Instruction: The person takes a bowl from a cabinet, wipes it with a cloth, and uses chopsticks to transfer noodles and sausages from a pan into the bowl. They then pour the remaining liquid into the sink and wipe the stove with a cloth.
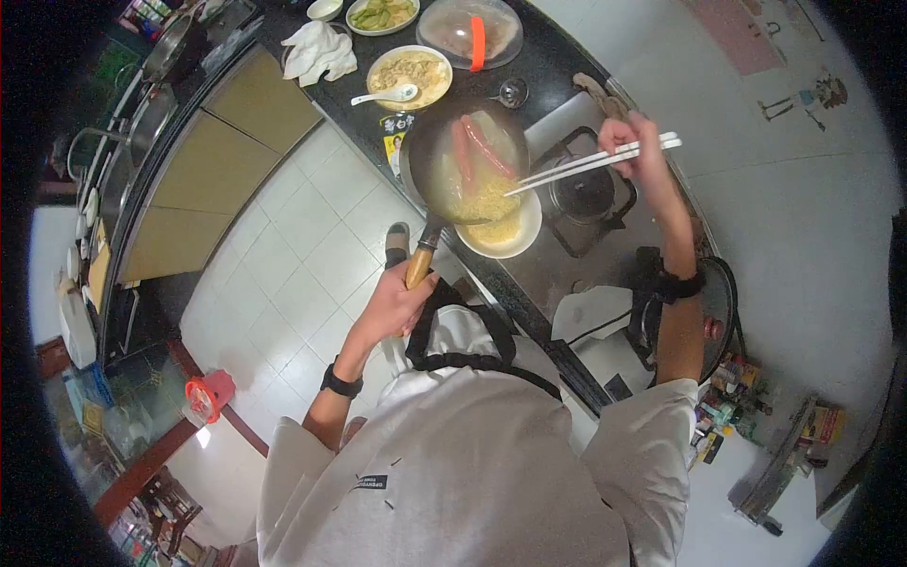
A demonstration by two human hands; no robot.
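My left hand (397, 300) is wrapped round the wooden handle of a dark wok (436, 161), which is tilted over a white bowl (526, 236). Inside the wok lie two pink sausages (461, 156) in pale broth, with yellow instant noodles (489, 200) at its lower lip. Some noodles show in the bowl under that lip. My right hand (635, 146) grips a pair of white chopsticks (586, 166), whose tips touch the noodles at the wok's edge.
A gas burner (581, 194) stands right of the bowl. Behind the wok are a dish with a white spoon (411, 77), a plate of green food (383, 13), a covered dish (470, 33) and a white cloth (319, 52). A red bucket (210, 395) sits on the floor at left.
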